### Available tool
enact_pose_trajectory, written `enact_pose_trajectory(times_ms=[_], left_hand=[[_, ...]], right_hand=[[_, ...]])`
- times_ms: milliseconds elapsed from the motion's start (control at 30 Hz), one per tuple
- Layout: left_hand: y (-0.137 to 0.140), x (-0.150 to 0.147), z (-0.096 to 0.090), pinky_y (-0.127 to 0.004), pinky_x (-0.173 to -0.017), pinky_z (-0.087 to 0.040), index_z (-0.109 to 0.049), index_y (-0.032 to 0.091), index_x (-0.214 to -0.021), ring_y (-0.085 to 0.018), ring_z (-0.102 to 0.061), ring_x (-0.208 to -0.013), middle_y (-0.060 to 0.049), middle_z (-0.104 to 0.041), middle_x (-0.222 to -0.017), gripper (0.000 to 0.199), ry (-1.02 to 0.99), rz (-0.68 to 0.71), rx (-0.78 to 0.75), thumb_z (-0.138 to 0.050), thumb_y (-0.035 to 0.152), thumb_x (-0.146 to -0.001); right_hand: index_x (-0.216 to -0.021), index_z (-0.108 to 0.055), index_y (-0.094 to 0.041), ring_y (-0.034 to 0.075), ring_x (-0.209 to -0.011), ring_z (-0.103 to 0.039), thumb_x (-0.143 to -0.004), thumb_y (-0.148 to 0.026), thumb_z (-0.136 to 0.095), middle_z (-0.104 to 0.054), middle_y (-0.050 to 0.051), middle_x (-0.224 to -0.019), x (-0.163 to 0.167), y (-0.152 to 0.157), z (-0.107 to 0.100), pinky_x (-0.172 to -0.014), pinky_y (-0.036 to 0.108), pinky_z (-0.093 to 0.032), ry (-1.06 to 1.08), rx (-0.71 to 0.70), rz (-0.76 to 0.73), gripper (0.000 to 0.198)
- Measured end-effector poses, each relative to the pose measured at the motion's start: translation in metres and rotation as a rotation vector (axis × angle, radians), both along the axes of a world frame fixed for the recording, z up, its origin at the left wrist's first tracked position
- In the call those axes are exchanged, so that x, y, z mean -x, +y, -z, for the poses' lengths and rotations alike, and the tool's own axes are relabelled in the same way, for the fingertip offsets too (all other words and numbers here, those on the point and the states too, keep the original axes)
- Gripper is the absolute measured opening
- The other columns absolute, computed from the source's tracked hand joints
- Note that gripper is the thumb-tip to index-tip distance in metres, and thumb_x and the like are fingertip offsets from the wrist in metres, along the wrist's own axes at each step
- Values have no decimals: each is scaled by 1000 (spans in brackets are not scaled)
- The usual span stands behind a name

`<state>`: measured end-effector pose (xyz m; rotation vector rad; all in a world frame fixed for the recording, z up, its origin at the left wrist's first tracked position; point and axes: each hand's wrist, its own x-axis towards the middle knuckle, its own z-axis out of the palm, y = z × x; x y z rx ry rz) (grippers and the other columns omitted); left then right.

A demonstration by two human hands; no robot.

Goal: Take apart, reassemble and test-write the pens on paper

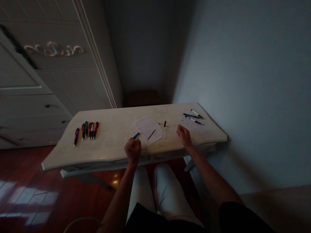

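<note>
My left hand [133, 150] is closed around a blue pen part [136, 135], whose end sticks out past the fingers above the table's front edge. My right hand [184, 135] makes a fist beside the right-hand paper; whatever it may hold is hidden. Between the hands lies a white sheet of paper [147, 125] with a thin dark stick [151, 134], perhaps a refill, on top. Just right of that sheet is a short black piece [165, 123]. Some tiny bits near it are too small to name.
At the table's [115, 136] left are several pens in a row [90, 131] and a purple pen [76, 137]. Toward the right, a green pen [191, 115] and white pens [196, 113] lie by another paper [202, 130]. A wall [266, 81] borders the right side; a white cabinet [69, 77] stands behind left.
</note>
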<state>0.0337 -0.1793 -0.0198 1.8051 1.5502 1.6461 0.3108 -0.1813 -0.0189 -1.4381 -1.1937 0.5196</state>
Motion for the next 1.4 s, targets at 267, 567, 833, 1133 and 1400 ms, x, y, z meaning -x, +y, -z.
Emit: enact_pose_trajectory(times_ms=[267, 567, 833, 1133, 1400], left_hand=[[-8, 27, 0, -24, -43, -14, -20, 22, -47, -6, -17, -42, 7, -15, -47, 59, -469, 17, 128, -56, 51, -83], [31, 54, -19, -20, -34, -14, -19, 25, -51, -4, -17, -33, 10, -18, -40, 59, -808, 9, 219, -53, 62, -81], [38, 65, 4, -23, -36, -14, -22, 24, -45, -6, -20, -36, 6, -21, -39, 57, -401, -70, 338, -46, 55, -87], [30, 66, 4, -24, -36, -16, -22, 24, -47, -7, -20, -36, 6, -18, -40, 56, -340, -36, 297, -48, 52, -88], [23, 64, 7, -24, -36, -15, -20, 24, -48, -6, -20, -36, 7, -20, -41, 60, -513, 27, 243, -52, 59, -84]], right_hand=[[-46, -25, -25, 9, -40, -23, -86, -75, -36, -23, -6, -42, 22, -64, 7, -42, 27, -21, 183, 32, 18, 65], [-43, -27, -25, 6, -35, -22, -78, -83, -42, -23, -7, -38, 1, -19, -14, -38, 26, -17, 271, -32, -19, 70], [-43, -26, -25, 6, -32, -19, -79, -85, -37, -21, -8, -35, -9, -7, 1, -36, 24, -13, 239, 49, -73, 70], [-44, -24, -25, 5, -32, -19, -79, -81, -44, -21, -9, -36, -8, -8, 1, -36, 24, -13, 311, 27, -49, 69], [-43, -24, -25, 6, -34, -19, -79, -77, -49, -21, -9, -37, -10, -11, 4, -38, 25, -13, 324, -18, -62, 68]])
